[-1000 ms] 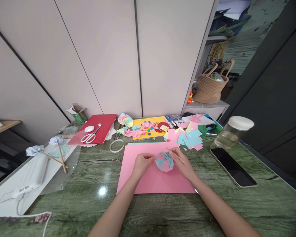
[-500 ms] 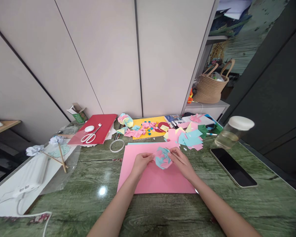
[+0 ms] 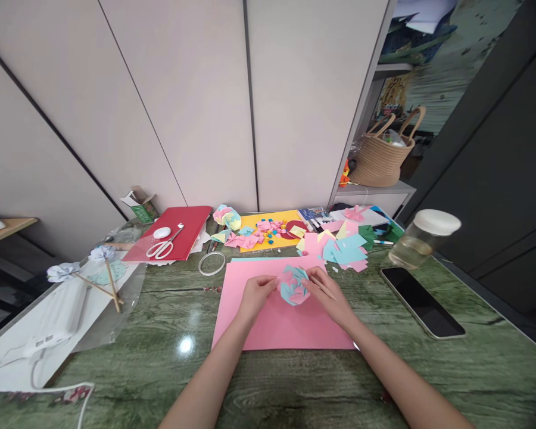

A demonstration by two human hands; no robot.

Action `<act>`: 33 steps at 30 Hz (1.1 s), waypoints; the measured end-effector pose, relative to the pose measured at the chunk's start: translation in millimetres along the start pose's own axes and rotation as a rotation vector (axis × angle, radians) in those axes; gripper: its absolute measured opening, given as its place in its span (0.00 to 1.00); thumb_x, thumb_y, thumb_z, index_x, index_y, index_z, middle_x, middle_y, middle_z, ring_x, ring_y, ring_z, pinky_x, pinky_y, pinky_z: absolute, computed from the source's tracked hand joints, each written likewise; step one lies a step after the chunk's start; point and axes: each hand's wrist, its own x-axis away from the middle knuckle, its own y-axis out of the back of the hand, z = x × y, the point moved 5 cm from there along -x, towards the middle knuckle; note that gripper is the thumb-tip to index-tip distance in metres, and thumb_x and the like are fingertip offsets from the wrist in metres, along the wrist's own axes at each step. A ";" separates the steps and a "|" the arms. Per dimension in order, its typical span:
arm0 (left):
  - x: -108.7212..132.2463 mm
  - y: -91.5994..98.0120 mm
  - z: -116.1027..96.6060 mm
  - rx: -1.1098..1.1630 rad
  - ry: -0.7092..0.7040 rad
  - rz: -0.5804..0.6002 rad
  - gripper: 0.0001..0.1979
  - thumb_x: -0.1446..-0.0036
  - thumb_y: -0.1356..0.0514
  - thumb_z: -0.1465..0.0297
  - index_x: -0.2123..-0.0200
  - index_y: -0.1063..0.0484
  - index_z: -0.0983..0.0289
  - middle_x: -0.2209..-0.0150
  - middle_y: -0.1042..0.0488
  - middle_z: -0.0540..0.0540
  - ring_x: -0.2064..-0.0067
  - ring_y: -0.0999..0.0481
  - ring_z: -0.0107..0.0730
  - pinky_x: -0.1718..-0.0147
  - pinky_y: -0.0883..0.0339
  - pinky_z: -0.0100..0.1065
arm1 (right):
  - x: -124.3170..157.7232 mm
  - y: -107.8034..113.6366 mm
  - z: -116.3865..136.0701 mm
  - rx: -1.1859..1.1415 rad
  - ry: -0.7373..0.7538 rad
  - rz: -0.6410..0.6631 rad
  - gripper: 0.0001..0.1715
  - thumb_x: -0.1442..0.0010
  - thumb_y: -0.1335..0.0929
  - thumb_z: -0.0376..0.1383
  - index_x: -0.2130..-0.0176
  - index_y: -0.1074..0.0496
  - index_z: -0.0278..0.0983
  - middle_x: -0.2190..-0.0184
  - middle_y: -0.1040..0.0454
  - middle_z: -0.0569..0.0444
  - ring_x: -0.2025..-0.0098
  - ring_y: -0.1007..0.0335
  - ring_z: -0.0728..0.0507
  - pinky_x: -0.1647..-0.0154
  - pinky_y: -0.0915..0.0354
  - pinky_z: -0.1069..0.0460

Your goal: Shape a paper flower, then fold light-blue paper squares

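Observation:
Between my hands is a folded paper ball (image 3: 293, 286) made of pink and light blue pieces, held over a stack of pink paper sheets (image 3: 268, 328). The fingertips of my left hand (image 3: 258, 293) pinch its left edge. My right hand (image 3: 327, 292) grips it from the right, fingers bent against the folds. Past the sheets, a similar ball in yellow, pink and blue (image 3: 227, 218) sits on the table. Loose pink, blue and yellow paper pieces (image 3: 346, 247) are scattered at the back right.
White scissors (image 3: 164, 245) lie on a red folder (image 3: 183, 229) at the back left. A clear tape roll (image 3: 211, 263) is beside the pink sheets. To the right are a phone (image 3: 422, 302) and a lidded water bottle (image 3: 422, 238). A white power strip (image 3: 56, 316) with its cable occupies the left.
My right fingers have shifted slightly on the paper ball, and its folds sit at a slightly different angle. My left hand stays almost still.

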 end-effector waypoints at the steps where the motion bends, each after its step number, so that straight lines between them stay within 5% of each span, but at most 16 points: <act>1: 0.1 0.2 -0.1 -0.007 -0.005 -0.003 0.17 0.53 0.41 0.60 0.65 0.24 0.65 0.72 0.25 0.53 0.73 0.33 0.27 0.76 0.44 0.27 | 0.0 -0.1 0.2 0.001 -0.002 0.001 0.12 0.45 0.37 0.44 0.67 0.40 0.39 0.69 0.36 0.57 0.63 0.37 0.48 0.61 0.41 0.54; 15: -8.6 4.3 11.0 0.095 -0.021 -0.107 0.11 0.59 0.36 0.68 0.70 0.26 0.68 0.73 0.24 0.56 0.72 0.27 0.31 0.71 0.34 0.30 | -0.4 0.2 -2.4 -0.005 0.005 0.010 0.11 0.44 0.37 0.44 0.66 0.39 0.39 0.69 0.35 0.57 0.64 0.37 0.48 0.63 0.41 0.55; 33: -7.0 0.4 9.1 0.040 -0.075 -0.055 0.11 0.55 0.38 0.68 0.67 0.24 0.66 0.67 0.23 0.57 0.68 0.25 0.34 0.68 0.32 0.32 | 1.1 -2.1 1.2 -0.020 0.009 0.024 0.10 0.44 0.37 0.43 0.67 0.40 0.39 0.70 0.38 0.58 0.66 0.40 0.49 0.63 0.42 0.55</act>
